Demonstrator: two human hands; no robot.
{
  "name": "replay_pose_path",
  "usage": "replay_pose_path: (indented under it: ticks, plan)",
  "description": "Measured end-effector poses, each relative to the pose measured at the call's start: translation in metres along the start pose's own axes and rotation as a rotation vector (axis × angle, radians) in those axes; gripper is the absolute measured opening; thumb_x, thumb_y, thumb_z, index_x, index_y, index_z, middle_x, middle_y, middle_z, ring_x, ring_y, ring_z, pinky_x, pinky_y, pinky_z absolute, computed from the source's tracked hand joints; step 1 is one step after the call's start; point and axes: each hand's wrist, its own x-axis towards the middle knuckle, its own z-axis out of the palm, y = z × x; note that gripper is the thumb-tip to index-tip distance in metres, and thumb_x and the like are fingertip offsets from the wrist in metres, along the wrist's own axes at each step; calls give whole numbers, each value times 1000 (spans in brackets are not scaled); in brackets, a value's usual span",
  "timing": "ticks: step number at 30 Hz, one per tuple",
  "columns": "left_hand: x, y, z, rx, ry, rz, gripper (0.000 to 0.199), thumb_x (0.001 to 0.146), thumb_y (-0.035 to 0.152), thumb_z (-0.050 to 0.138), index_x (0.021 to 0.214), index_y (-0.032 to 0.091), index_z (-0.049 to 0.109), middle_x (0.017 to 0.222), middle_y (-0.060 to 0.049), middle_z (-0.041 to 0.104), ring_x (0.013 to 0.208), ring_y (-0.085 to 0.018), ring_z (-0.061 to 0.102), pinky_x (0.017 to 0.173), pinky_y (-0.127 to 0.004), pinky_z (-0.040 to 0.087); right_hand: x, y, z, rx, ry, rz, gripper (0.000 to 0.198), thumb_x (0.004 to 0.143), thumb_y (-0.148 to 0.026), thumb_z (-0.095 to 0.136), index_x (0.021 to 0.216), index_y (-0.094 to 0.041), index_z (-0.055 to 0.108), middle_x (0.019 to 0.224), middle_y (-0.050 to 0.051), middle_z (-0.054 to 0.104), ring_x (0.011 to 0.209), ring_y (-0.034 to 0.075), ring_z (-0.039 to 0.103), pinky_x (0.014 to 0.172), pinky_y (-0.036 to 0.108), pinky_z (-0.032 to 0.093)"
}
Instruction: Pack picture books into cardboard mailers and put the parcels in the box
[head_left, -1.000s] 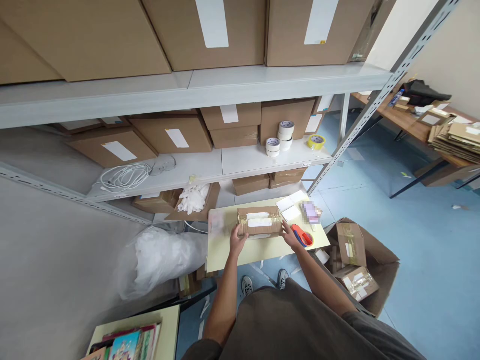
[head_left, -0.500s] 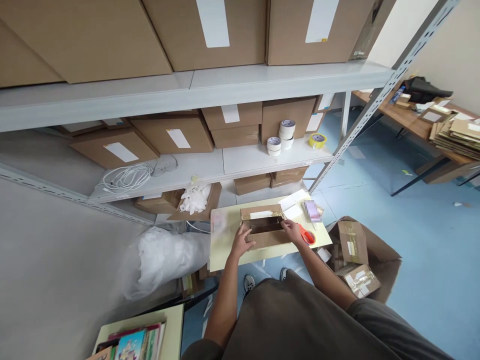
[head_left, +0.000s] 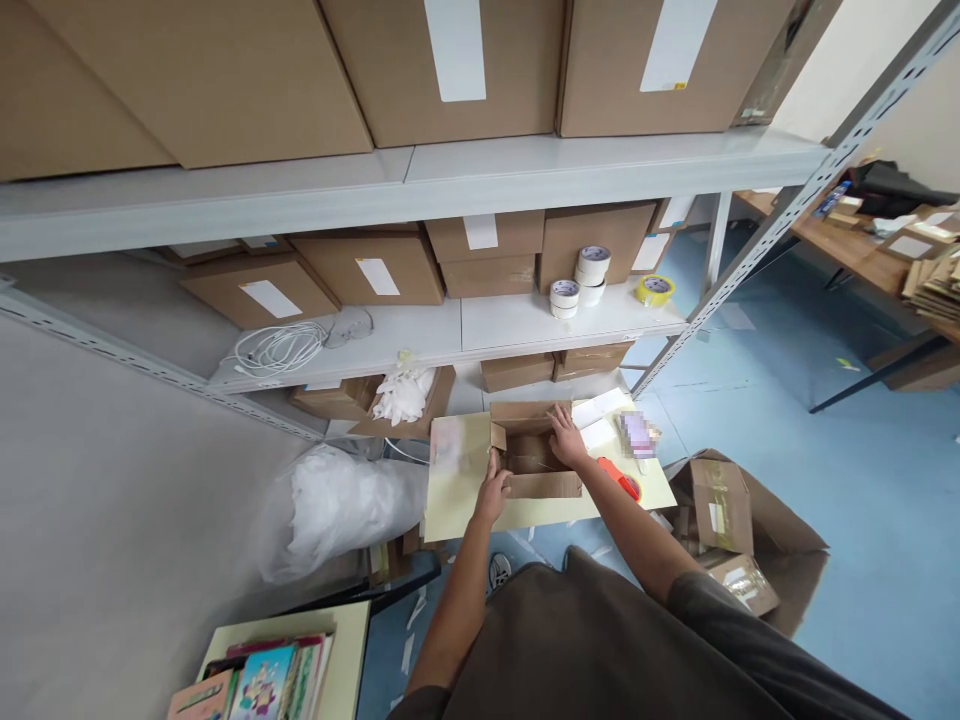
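A cardboard box (head_left: 544,486) lies on the pale yellow table with its top flaps raised and its inside in view. At its near left corner, my left hand (head_left: 493,492) grips the edge, thumb up beside the left flap. My right hand (head_left: 568,440) rests at the far right corner, fingers stretched out against the back flap. Just right of the box is a red-orange tape dispenser (head_left: 621,478). Farther back on the table are white papers (head_left: 598,432) and a blurred purple item (head_left: 639,436).
Shelving ahead holds cardboard boxes (head_left: 369,268), white tape rolls (head_left: 564,298), a yellow tape roll (head_left: 655,291) and coiled cable (head_left: 279,347). A large carton (head_left: 791,560) of boxes stands right. At left are a white plastic bag (head_left: 349,505) and books (head_left: 262,680).
The box's top has been spread wider, showing more of its inside. My right hand has moved from the right edge to the back flap; my left hand has shifted slightly at the left corner.
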Motion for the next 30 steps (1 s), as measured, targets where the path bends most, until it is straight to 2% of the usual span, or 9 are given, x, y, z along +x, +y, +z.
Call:
replay_pose_path:
  ticks: [3,6,9,15,21,26,30]
  plan:
    - [1,3,1,-6,16,-25,35,83,3,66,110,24,73,180,-4,17,150,-28,50,117,-37,46,25,-2,-7,-87,-186,94,80,89,-16,52,167,-21,36,178,12,24,163,34,19,127,55,25]
    - [2,8,3,-1,35,-79,37,83,2,65,111,25,74,178,-4,25,141,-27,59,114,-36,49,35,-2,-4,-167,-303,101,79,89,-14,51,166,-22,36,174,14,32,161,34,20,126,57,19]
    - [2,13,7,16,52,-137,39,83,2,63,113,24,74,176,-5,31,139,-26,60,111,-37,50,35,-2,2,-228,-291,97,77,91,-12,46,166,-19,35,167,19,39,158,36,23,125,58,15]
    - [4,18,12,63,78,-204,34,84,4,63,109,25,73,177,-5,29,136,-26,62,105,-36,53,35,0,8,-223,-270,84,66,95,-14,43,160,-23,43,152,21,51,142,38,39,120,61,16]
    - [7,16,17,56,93,-237,35,84,6,64,110,28,73,167,-2,47,143,-24,56,106,-34,53,40,9,11,-201,-196,32,57,96,-14,43,151,-23,51,140,21,56,130,36,45,116,56,21]
    - [9,19,21,38,89,-251,33,86,6,62,108,28,71,168,-2,45,141,-22,58,108,-34,52,37,14,8,-179,-209,3,62,94,-16,46,156,-23,48,144,20,55,132,35,44,117,58,20]
    - [10,21,22,29,94,-254,36,85,4,62,109,29,72,166,-1,48,143,-22,57,112,-35,50,26,20,5,-111,-159,-45,71,94,-24,53,163,-24,40,158,19,48,147,36,34,123,58,17]
